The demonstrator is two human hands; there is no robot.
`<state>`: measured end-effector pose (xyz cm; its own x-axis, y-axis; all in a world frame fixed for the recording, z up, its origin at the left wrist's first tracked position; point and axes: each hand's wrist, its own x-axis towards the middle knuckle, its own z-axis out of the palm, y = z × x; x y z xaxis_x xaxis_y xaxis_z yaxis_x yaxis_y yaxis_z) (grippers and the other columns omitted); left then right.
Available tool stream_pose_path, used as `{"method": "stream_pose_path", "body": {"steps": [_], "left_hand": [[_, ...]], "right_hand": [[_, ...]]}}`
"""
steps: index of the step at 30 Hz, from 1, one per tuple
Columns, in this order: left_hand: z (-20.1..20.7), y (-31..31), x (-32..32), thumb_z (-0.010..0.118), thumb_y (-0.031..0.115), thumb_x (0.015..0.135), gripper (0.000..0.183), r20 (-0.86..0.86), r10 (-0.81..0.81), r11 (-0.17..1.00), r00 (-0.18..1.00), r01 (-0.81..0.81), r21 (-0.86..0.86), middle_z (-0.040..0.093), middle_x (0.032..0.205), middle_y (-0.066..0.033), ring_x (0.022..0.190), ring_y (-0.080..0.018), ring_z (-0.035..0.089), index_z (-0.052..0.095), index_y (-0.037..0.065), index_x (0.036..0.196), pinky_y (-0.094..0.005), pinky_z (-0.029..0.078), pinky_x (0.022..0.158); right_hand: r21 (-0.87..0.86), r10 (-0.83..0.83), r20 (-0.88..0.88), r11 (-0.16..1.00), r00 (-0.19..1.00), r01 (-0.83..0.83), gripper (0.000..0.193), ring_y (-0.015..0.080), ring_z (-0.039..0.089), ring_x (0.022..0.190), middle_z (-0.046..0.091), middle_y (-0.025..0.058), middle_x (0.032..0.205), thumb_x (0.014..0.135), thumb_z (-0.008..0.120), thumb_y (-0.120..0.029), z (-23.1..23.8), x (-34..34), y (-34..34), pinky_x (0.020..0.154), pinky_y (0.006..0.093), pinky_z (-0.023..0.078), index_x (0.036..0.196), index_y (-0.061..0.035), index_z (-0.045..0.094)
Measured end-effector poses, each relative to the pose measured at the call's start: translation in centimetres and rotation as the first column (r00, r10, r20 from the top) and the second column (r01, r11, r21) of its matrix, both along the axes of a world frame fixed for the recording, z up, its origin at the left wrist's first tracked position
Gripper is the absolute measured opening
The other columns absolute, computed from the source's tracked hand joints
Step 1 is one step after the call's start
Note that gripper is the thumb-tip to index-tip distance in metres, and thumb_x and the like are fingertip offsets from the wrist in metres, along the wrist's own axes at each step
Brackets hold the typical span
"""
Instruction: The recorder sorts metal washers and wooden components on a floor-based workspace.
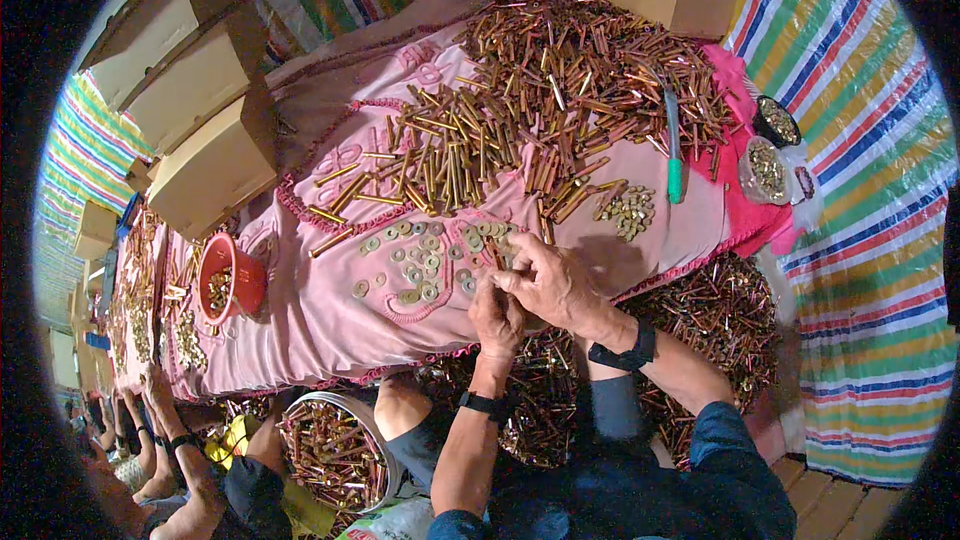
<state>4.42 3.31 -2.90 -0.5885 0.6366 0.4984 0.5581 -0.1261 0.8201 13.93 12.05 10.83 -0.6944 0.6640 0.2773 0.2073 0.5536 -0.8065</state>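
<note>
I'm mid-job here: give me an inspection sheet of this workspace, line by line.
Surface: pink cloth, wrinkled.
Job's things: heaped bolt-like metal pieces; loose washers; a cluster of small nut-like parts.
Clutter: green-handled tool partly over the heap; red bucket of small parts.
Hands: left hand and right hand meet beside the washers, fingers bent; their grip is unclear.
Cables: nothing seen.
Surroundings: cardboard boxes, striped sheeting, other people's hands at lower left.
</note>
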Motion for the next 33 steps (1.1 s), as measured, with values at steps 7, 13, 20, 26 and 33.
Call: {"method": "stream_pose_path", "body": {"steps": [7, 13, 20, 26, 33], "left_hand": [[1.6, 0.6, 1.0, 0.059, 0.001, 0.092, 0.045, 0.071, -0.019, 0.984, 0.997, 0.006, 0.179, 0.065, 0.111, -0.0229, 0.094, -0.0367, 0.068, 0.047, -0.001, 0.136, -0.0392, 0.054, 0.081], [1.0, 0.2, 0.7, 0.062, 0.004, 0.094, 0.038, -0.016, 0.021, 0.999, 1.000, -0.022, -0.026, 0.065, 0.103, -0.0206, 0.088, -0.0361, 0.067, 0.048, 0.000, 0.129, -0.0393, 0.054, 0.075], [2.4, 0.3, 1.1, 0.060, 0.007, 0.097, 0.014, 0.139, 0.034, 0.999, 0.990, -0.033, -0.012, 0.062, 0.080, -0.0126, 0.067, -0.0206, 0.063, 0.054, 0.001, 0.108, -0.0339, 0.051, 0.062], [3.6, 0.2, 0.6, 0.062, 0.010, 0.096, 0.011, 0.202, 0.046, 0.999, 0.978, -0.047, 0.001, 0.060, 0.077, -0.0091, 0.066, -0.0149, 0.059, 0.056, 0.001, 0.099, -0.0302, 0.049, 0.061], [2.3, -0.1, -0.8, 0.060, 0.009, 0.097, 0.008, 0.007, 0.177, 0.983, 0.984, -0.176, -0.056, 0.057, 0.075, -0.0116, 0.063, -0.0251, 0.056, 0.056, 0.003, 0.096, -0.0349, 0.047, 0.059]], "right_hand": [[0.243, 0.110, 0.031, 0.963, 0.993, -0.115, 0.024, 0.0291, 0.067, 0.079, 0.067, 0.0162, 0.090, 0.089, 0.072, -0.019, -1.8, -0.7, 0.9, 0.069, 0.0376, 0.053, 0.100, 0.0012, 0.067], [-0.136, -0.189, 0.040, 0.972, 0.981, 0.193, 0.023, 0.0294, 0.068, 0.088, 0.069, 0.0165, 0.092, 0.092, 0.065, -0.023, -1.8, 3.0, 1.9, 0.079, 0.0386, 0.054, 0.098, -0.0010, 0.070], [0.459, -0.484, 0.299, 0.828, 0.822, 0.321, 0.019, 0.0415, 0.064, 0.084, 0.067, 0.0227, 0.087, 0.085, 0.069, -0.019, -5.2, 8.6, 10.1, 0.074, 0.0503, 0.050, 0.085, -0.0001, 0.067], [0.368, -0.465, 0.411, 0.872, 0.784, 0.323, 0.020, 0.0443, 0.063, 0.085, 0.065, 0.0253, 0.088, 0.084, 0.070, -0.020, -6.9, 8.0, 11.5, 0.074, 0.0531, 0.050, 0.086, -0.0006, 0.066], [0.334, -0.429, 0.327, 0.886, 0.842, 0.322, 0.019, 0.0445, 0.063, 0.085, 0.065, 0.0252, 0.088, 0.084, 0.065, -0.019, -7.0, 6.5, 10.4, 0.074, 0.0520, 0.050, 0.086, 0.0001, 0.066]]}}
